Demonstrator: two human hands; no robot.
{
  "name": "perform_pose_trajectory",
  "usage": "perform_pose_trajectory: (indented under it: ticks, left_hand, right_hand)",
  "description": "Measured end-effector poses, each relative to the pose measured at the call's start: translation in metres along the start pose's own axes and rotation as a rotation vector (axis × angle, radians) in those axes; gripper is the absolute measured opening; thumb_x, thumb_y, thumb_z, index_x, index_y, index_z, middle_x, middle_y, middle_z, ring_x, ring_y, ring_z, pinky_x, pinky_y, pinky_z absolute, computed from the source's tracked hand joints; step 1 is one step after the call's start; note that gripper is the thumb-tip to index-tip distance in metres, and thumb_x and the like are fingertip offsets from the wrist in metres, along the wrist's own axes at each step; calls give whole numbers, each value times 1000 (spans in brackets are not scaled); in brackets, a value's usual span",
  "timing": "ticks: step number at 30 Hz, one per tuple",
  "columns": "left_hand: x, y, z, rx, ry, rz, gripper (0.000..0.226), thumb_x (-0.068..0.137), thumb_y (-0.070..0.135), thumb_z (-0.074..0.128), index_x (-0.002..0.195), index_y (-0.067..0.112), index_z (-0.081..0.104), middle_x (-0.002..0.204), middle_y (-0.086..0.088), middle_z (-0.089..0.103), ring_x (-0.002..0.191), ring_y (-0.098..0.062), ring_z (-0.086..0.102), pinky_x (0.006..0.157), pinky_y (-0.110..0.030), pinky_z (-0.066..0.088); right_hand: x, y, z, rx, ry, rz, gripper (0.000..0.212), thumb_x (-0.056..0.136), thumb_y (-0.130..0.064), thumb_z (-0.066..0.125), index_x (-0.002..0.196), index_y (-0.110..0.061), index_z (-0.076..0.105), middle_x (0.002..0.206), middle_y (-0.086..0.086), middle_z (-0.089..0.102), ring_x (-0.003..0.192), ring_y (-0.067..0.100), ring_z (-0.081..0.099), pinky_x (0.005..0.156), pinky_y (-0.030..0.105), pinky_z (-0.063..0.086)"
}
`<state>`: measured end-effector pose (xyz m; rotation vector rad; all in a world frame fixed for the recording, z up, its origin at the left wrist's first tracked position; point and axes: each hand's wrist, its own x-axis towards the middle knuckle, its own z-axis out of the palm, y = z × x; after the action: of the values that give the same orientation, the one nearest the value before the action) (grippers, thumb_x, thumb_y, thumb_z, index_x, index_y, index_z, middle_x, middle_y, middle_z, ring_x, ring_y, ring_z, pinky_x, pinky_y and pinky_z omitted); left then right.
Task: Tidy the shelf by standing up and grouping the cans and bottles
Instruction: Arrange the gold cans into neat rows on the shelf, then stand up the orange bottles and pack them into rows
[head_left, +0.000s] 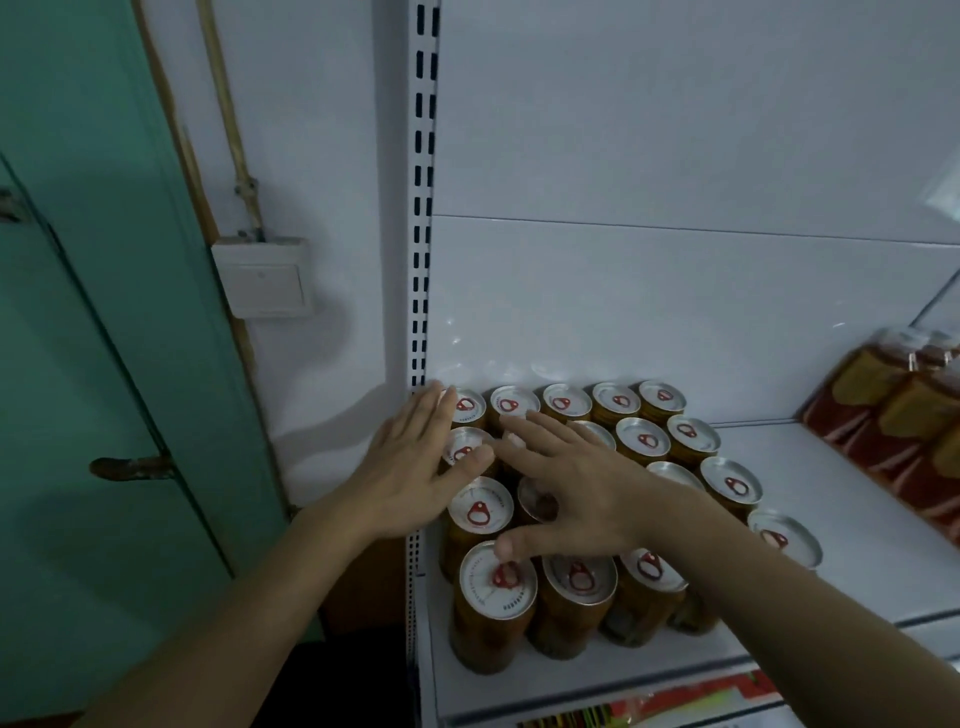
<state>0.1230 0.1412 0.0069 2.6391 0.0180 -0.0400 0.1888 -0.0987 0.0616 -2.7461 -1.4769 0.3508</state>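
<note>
A: Where do the cans (574, 519) stand?

B: Upright, packed at the white shelf's (841, 540) nine o'clock end; bottles (893, 410) at three o'clock.

A: The hands?

B: Left hand (415, 462) flat, fingers straight, at the block's ten o'clock corner; right hand (576, 488) spread wide over the tops, holding nothing.

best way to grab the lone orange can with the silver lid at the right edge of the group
Grip the orange can with the silver lid around its upper side wall, coming from the right. It stands upright, with bare white shelf on that side, while other cans crowd its left. The right hand, spread flat over the cans, is nearer.
</note>
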Motion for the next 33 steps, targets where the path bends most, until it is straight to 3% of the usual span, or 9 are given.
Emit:
perform_pose_trajectory:
  ticks: [3,14,17,21,25,33]
  left_hand:
    - [0,23,-12,69,36,28,106,81,97,0,165,35,-18,171,13,-30,156,-8,-30,132,-53,-2]
    - [-14,175,10,352,-37,116,103,83,92,-3,167,34,-15,172,8,-30,155,-14,-35,130,-53,-9]
    - [-18,227,34,347,-4,148,107,78,94,-7,167,34,-15,172,8,-30,156,-14,-34,130,-52,-8]
    - [-18,310,80,305,-4,206,101,86,92,4,167,35,-12,173,10,-28,155,-11,-35,131,-50,-10]
    - [-8,395,129,300,-5,298,101,85,90,4,167,34,-12,173,10,-27,155,-10,-34,131,-47,-11]
    - [28,525,203,292,-43,498,92,95,86,16,167,36,-14,173,12,-27,155,-7,-34,132,-44,-9]
  right_hand:
    - [-23,11,-2,-18,58,65,113,79,-104,33,170,-45,1,180,-11,-11,165,17,-13,133,57,7]
    - [-163,58,10,-33,176,283,107,82,-102,11,170,-42,-1,180,-9,-10,166,17,-11,134,53,5]
    - [-214,78,18,-9,204,347,107,81,-102,9,170,-43,-7,179,-8,-13,165,17,-16,134,53,1]
    - [-294,119,30,-1,201,428,106,83,-102,8,169,-44,-11,178,-9,-20,164,16,-21,134,52,-3]
    - [-378,165,42,-13,228,528,110,77,-105,1,168,-44,-11,179,-8,-16,165,18,-17,134,54,1]
    - [-493,262,67,11,249,754,113,76,-107,5,168,-45,-8,179,-9,-13,165,20,-16,134,54,0]
